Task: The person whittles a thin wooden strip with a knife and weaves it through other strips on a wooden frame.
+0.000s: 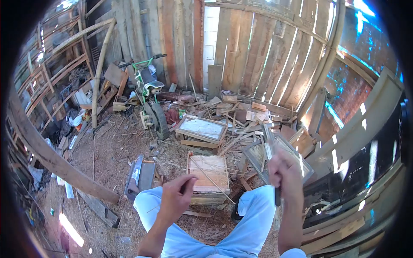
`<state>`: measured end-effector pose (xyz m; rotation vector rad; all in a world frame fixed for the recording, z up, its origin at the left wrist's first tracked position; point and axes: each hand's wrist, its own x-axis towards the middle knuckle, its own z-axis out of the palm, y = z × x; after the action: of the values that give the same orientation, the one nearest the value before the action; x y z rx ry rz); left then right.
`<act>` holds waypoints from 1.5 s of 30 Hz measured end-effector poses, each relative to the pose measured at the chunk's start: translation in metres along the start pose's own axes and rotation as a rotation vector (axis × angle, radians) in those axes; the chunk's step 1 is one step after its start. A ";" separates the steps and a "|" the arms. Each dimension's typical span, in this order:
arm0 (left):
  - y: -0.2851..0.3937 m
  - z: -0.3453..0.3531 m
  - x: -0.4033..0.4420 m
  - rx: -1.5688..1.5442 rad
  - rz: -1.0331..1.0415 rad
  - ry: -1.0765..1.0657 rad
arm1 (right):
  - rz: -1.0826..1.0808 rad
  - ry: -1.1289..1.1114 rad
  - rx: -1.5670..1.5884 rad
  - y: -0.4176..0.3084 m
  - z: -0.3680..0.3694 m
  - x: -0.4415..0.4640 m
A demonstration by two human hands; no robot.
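Note:
My right hand (285, 171) is closed around the dark handle of a large knife (269, 139), its blade pointing up and away, slightly blurred. My left hand (177, 195) is closed at the near left edge of a wooden box (215, 185); what its fingers hold, if anything, is hidden. A thin stick (211, 177) slants across the box's pale top, down toward my right knee. Other fine strips lie about the box's right side. My legs in light trousers (254, 215) are on both sides below the box.
A small dark bench-like piece (146, 174) stands left of the box. Beyond are a framed panel (202, 128), scrap wood (241, 112) and a green bike (148, 79). A mesh frame (297, 155) leans behind my right hand. A thick beam (56, 150) slants at left.

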<state>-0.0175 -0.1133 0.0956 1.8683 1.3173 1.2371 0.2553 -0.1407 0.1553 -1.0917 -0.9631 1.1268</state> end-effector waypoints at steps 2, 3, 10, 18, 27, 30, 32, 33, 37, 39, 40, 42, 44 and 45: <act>0.016 0.011 0.002 -0.110 0.008 -0.063 | 0.137 -0.164 -0.093 0.016 0.024 -0.012; 0.024 0.016 0.003 -0.126 0.043 -0.051 | 0.163 -0.296 -0.125 0.026 0.034 -0.013; 0.035 0.022 0.000 -0.094 0.109 -0.064 | 0.189 -0.493 0.003 0.033 0.049 -0.014; 0.033 0.024 -0.007 -0.037 0.223 -0.013 | 0.222 -0.426 -0.020 0.034 0.049 -0.022; 0.032 0.015 -0.011 0.000 0.207 -0.045 | 0.235 -0.271 0.025 0.016 0.030 -0.008; 0.032 0.017 -0.009 0.008 0.224 -0.043 | 0.291 -0.450 -0.036 0.031 0.043 -0.022; 0.031 0.017 -0.009 0.037 0.236 -0.043 | 0.364 -0.454 0.095 0.033 0.048 -0.024; 0.032 0.017 -0.010 0.069 0.238 -0.040 | 0.377 -0.471 0.105 0.032 0.045 -0.022; 0.037 0.017 -0.008 0.056 0.270 -0.025 | 0.357 -0.449 0.010 0.022 0.048 -0.020; 0.038 0.017 -0.008 0.063 0.255 -0.010 | 0.307 -0.420 -0.068 0.020 0.049 -0.020; 0.039 0.017 -0.008 0.062 0.254 -0.010 | 0.269 -0.419 -0.105 0.023 0.048 -0.019; 0.038 0.018 -0.007 0.069 0.258 -0.013 | 0.231 -0.422 -0.145 0.028 0.046 -0.014; 0.039 0.014 -0.009 0.059 0.239 -0.012 | 0.021 -0.390 -0.187 0.031 0.038 -0.010; 0.039 0.013 -0.010 0.047 0.224 -0.011 | 0.022 -0.396 -0.189 0.025 0.031 -0.006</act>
<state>0.0098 -0.1361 0.1185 2.0985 1.1646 1.3129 0.2198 -0.1393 0.1369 -1.0495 -1.3926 1.3186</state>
